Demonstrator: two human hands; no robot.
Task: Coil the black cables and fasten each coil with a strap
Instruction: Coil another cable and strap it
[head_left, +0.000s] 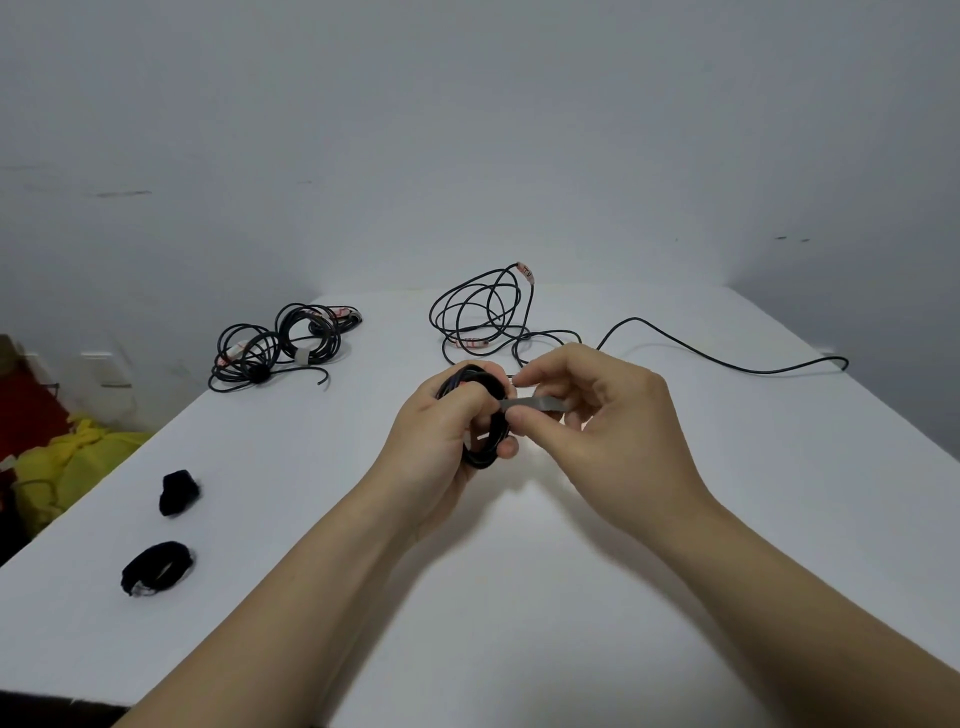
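My left hand grips a small tight coil of black cable above the middle of the white table. My right hand pinches a grey strap that runs across to the coil. A loose black cable lies in wide loops behind my hands, its tail trailing to the right edge. At the back left lie two coiled black cables with white straps.
Two black strap rolls lie on the left part of the table. Beyond the left table edge, yellow cloth and a red object sit on the floor. A grey wall stands behind the table.
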